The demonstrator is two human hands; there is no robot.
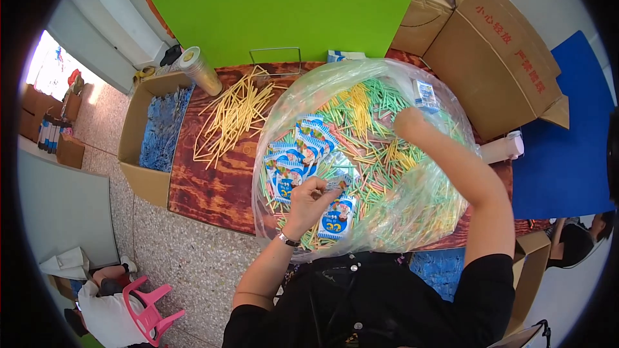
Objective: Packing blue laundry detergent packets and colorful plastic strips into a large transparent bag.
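At the far left of the table, a cluster of thin, pale-yellow straws (235,119) lay on the red-brown, wood-grained tabletop (216,196). To their right spread a large, clear plastic bag (313,90) filled with slender green, yellow and pink sticks (364,113), with flat, blue-and-white printed packets (287,183) heaped over its left part. The left forearm rose from the lower edge, leaning rightward, a silver-coloured wristwatch (288,240) at the wrist. The left hand (309,206) was turned inward over the packets, thumb and fingers closed in a pinch on a small, shiny, pale packet (336,184), partly covered by the fingers. Farther right, the right arm bent at the elbow and reached up and leftward across the bag. The right hand (411,124) was lowered over the sticks, fingers bent downward and hidden; whether they gripped anything could not be told. A blue-and-white upright packet (425,96) stood just beside it.
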